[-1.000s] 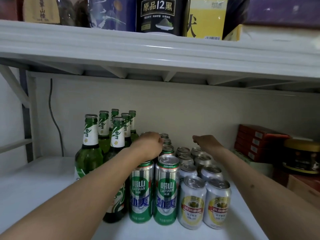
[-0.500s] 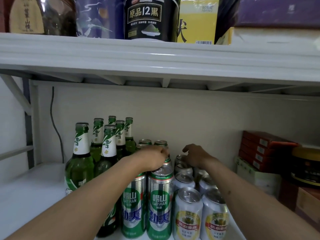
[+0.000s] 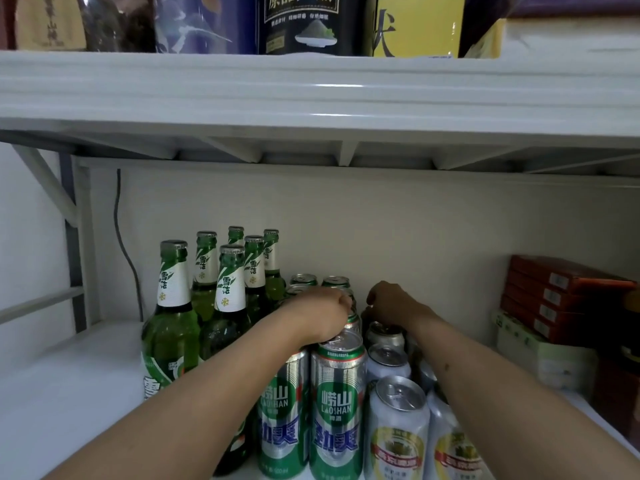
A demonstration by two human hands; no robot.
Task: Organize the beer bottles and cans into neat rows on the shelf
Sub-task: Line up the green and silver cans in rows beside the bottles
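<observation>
Several green glass beer bottles (image 3: pixel 171 306) stand in two rows at the left of the white shelf (image 3: pixel 69 393). Right of them run two rows of tall green cans (image 3: pixel 337 410), then rows of shorter silver cans (image 3: pixel 398 438) with yellow labels. My left hand (image 3: pixel 322 313) reaches over the green rows, its fingers curled down round the top of a green can in the middle of the row. My right hand (image 3: pixel 391 303) is curled over the top of a silver can near the back. The cans under both hands are mostly hidden.
The upper shelf (image 3: pixel 311 91) hangs low overhead and carries boxes and a black tin. A stack of red boxes (image 3: pixel 554 299) on a pale green carton (image 3: pixel 540 358) stands at the right. A dark cable (image 3: pixel 124 244) runs down the back wall at the left.
Both hands have come closer together over the cans. The right hand has dropped from above the silver cans onto one near the back; the left stays on the green row.
</observation>
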